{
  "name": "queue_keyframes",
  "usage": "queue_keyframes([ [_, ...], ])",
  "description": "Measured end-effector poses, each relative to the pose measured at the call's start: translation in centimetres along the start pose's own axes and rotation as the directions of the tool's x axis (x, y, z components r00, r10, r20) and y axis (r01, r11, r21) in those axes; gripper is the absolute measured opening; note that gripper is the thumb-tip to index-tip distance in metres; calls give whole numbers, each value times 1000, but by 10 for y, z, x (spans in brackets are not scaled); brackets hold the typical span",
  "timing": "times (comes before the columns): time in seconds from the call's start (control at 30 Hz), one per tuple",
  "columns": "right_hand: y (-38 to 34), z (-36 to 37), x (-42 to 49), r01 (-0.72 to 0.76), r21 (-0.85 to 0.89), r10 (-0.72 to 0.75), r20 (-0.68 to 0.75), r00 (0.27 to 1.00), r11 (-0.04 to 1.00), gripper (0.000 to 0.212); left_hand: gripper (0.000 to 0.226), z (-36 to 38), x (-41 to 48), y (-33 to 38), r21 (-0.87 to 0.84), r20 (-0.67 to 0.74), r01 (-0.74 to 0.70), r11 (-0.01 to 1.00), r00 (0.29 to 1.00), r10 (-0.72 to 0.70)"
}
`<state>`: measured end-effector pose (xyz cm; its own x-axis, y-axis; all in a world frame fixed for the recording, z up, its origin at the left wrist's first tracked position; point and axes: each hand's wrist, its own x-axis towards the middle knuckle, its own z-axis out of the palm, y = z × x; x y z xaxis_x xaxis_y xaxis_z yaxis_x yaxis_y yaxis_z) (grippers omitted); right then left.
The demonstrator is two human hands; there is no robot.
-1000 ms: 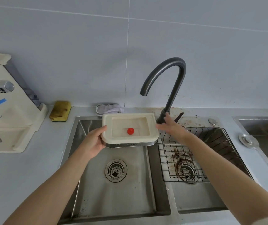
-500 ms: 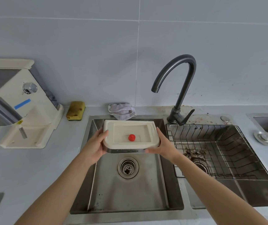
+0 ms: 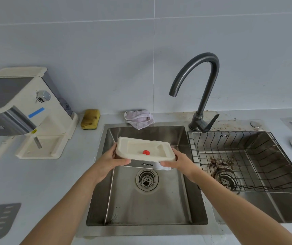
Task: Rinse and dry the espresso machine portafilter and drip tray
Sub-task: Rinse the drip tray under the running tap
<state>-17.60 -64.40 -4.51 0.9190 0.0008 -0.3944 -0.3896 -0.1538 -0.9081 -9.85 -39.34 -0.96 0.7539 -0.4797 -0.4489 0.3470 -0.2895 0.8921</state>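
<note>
- The bench (image 3: 57, 177) is pale grey and runs under a grey tiled wall (image 3: 106, 50).
- A steel sink (image 3: 147, 204) is set into it, with a round drain (image 3: 147, 179) in its floor. A second basin on the right holds a black wire rack (image 3: 244, 156) with dark grounds on the bottom.
- A cream espresso machine (image 3: 23, 110) stands at the far left of the bench, a strip of blue tape on its side.
- A dark curved tap (image 3: 201, 82) rises behind the divide between the basins.
- The drip tray (image 3: 141, 147), cream with a steel front marked KONKA, is held over the left sink above the drain, tilted down to the right. A small red float (image 3: 146, 152) sits inside it.
- The left hand (image 3: 108, 161) clasps the tray's left end, thumb on the front edge.
- The right hand (image 3: 180, 161) clasps the right end, thumb along the steel front.
- A pale cloth (image 3: 139, 118) lies crumpled behind the sink.
- A yellow sponge (image 3: 90, 119) lies between the machine and the cloth.
</note>
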Motion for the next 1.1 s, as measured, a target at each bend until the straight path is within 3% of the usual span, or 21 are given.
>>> queue_keyframes([
  [0.13,2,-1,3,-31,-15,31,3,1000,999,52,71,6,1,4,58,-63,-32,998,997,36],
  [0.37,3,-5,8,-82,-27,83,34,996,996,44,52,11,5,15,80,-135,-48,996,989,58],
  [0.63,5,-4,15,-220,-22,221,87,971,975,68,32,17,11,29,119,-254,-7,993,966,37],
  [0.77,4,-3,17,-315,-50,319,130,939,948,83,44,18,16,32,151,-322,55,987,947,-4],
  [0.93,-1,4,19,-422,-42,423,156,893,906,75,59,19,22,33,136,-379,167,976,919,-104],
  [1.1,-6,9,18,-490,-83,497,171,851,868,86,62,16,23,33,168,-402,236,957,903,-152],
])
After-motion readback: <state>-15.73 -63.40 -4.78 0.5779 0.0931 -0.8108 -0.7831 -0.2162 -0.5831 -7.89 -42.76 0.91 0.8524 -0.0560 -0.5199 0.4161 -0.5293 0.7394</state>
